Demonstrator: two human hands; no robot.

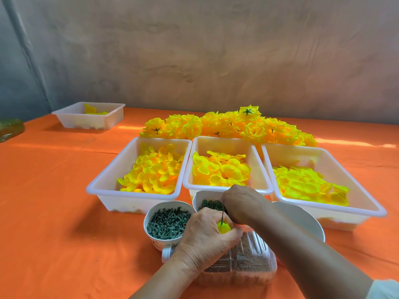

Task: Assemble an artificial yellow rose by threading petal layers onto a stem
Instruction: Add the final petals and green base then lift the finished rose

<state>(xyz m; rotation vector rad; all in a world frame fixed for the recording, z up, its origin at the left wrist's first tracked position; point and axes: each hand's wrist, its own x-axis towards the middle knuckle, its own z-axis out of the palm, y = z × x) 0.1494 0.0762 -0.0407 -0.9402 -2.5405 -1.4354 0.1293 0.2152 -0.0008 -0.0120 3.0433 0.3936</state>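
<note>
Head view: the left hand (205, 231) is pinching a glossy yellow bud (224, 228) on a thin green stem (222, 209) near the table's (54, 212) front edge. The right hand (241, 203) is curling into a white bowl (197, 196), fingertips hidden, grip unreadable.

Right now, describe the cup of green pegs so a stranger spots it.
Three white trays line the orange table. In front of the leftmost tray sits a white cup. It holds straight green pegs; the neighbouring bowl holds round green pieces.
</note>
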